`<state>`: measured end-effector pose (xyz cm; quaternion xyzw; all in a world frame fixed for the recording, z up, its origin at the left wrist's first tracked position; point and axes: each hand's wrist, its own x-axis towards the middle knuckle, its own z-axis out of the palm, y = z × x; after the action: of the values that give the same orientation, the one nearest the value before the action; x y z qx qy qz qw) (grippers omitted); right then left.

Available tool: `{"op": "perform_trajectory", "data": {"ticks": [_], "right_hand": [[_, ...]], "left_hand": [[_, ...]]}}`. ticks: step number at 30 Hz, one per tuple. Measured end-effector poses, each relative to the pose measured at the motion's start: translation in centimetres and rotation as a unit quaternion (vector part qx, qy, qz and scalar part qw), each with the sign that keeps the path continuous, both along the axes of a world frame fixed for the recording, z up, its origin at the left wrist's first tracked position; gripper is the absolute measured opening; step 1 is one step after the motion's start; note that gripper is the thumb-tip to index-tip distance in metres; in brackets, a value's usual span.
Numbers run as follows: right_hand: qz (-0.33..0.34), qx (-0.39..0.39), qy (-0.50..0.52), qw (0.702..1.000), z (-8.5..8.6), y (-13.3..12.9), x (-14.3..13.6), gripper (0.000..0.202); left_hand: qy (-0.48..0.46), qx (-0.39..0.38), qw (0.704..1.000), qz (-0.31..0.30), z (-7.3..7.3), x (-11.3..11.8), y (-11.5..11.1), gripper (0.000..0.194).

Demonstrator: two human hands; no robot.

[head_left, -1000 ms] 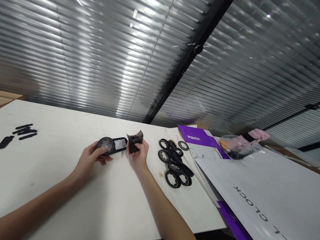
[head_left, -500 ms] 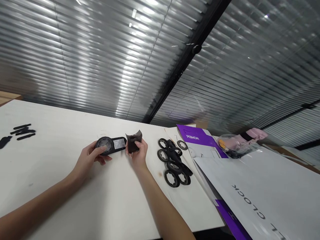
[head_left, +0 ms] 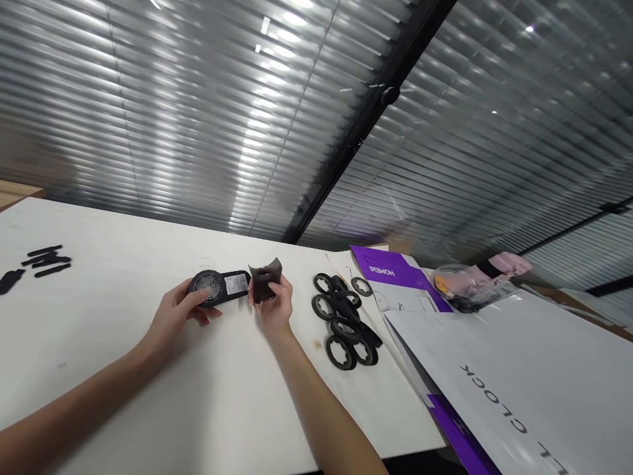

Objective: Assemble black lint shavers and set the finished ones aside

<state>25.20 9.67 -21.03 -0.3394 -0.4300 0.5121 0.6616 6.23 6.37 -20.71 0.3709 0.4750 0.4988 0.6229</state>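
My left hand (head_left: 179,309) is wrapped round the head of a black fabric shaver (head_left: 236,284), its thumb on the round perforated metal grille. The shaver's handle, with a white printed label, points right. A smoky translucent lint container (head_left: 265,272) with a curved open edge is pinched in my right hand (head_left: 279,305), thumb in front. It is at the end of the shaver's handle; whether the two touch I cannot tell. To the right of my right hand lies a pile of black notched rings (head_left: 340,353).
Several flat black pieces (head_left: 49,257) lie on the white table (head_left: 123,264) at far left. On the right are a purple and white box (head_left: 380,267), a large white clock box (head_left: 519,369) and a pink item in clear plastic (head_left: 499,267). A blind-covered glass wall (head_left: 198,132) borders the back.
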Motion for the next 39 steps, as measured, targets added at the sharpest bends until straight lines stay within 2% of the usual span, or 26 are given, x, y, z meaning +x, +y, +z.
{"op": "perform_trajectory", "data": {"ticks": [16, 33, 39], "right_hand": [[-0.009, 0.001, -0.022, 1.0, 0.39, -0.09, -0.21, 0.015], [-0.005, -0.002, -0.031, 0.999, -0.15, 0.08, 0.07, 0.014], [0.005, 0.003, -0.026, 1.0, -0.1, 0.11, 0.11, 0.014]], "left_hand": [[-0.003, 0.008, 1.0, 0.007, -0.04, -0.03, 0.05, 0.035], [-0.008, 0.017, 1.0, -0.007, -0.16, 0.07, 0.09, 0.033], [-0.008, 0.016, 1.0, -0.002, 0.06, 0.0, -0.01, 0.044]]}}
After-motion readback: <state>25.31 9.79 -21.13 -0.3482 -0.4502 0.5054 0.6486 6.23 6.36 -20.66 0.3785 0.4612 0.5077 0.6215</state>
